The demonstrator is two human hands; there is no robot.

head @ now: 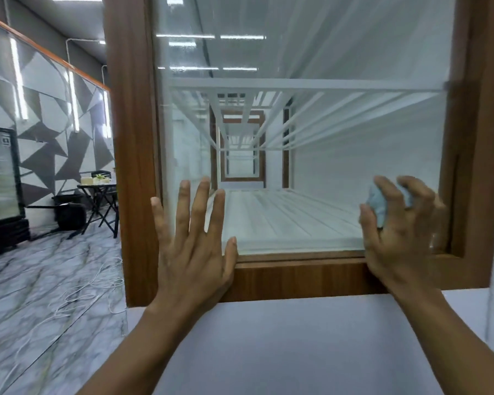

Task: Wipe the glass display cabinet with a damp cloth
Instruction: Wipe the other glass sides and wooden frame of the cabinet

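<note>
One cloth point(377, 206) sits bunched under curled right fingers point(389, 195); left fingers point(183, 201) lie spread flat on glass point(311, 132).

Pale blue cloth point(378, 203), brown wood-grain cabinet frame point(131, 155).

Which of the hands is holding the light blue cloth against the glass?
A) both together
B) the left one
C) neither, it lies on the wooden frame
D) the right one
D: the right hand has its fingers curled round the light blue cloth at the lower right of the glass, while the left hand is spread flat with straight fingers and holds nothing.
</note>
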